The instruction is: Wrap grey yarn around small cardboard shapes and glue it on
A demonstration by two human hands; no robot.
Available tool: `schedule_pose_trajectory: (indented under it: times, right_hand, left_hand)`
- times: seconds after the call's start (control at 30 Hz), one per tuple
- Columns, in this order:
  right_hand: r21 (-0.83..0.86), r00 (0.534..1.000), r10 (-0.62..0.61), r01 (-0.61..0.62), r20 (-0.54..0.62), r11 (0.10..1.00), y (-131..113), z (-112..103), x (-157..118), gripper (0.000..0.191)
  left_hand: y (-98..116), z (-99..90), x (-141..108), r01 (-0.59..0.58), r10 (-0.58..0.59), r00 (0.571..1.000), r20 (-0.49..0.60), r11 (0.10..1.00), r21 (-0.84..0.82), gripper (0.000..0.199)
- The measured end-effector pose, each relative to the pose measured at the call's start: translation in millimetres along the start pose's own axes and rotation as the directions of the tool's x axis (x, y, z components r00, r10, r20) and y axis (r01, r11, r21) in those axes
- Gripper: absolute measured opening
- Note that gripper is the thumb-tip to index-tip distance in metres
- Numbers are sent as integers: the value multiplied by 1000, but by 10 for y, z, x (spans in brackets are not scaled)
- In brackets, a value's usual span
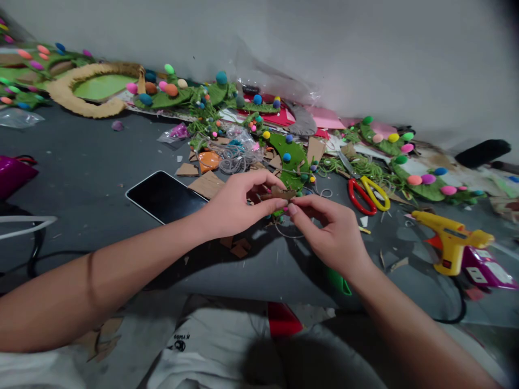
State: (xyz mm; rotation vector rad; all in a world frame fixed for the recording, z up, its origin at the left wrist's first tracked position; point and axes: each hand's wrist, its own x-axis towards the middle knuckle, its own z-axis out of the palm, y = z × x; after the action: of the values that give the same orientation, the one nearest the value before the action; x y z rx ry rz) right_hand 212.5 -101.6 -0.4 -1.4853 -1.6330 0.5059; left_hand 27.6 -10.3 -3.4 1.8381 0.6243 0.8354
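The left hand pinches a small brown cardboard piece; the right hand, fingertips narrowed, meets its end — gripping or not, I cannot tell. Scissors lie just beyond the right hand.

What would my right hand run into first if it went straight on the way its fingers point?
Probably the small brown piece in your left hand, then that hand itself. Your right hand is at or very near the piece; exact depth is hard to judge.
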Motion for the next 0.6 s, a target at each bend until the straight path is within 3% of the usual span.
schedule_pose_trajectory:
  times: [0.2, 0.6]
  right_hand:
    - [-23, 996, 1, 1, 87, 1000, -64, -6, 12, 10]
    - [-30, 998, -20, 22, 64, 999, -82, 26, -7, 5]
  left_hand:
    - [33, -20, 12, 18, -16, 1000, 17, 993, -115, 23]
    - [37, -12, 16, 184, -170, 983, 70, 927, -326, 28]
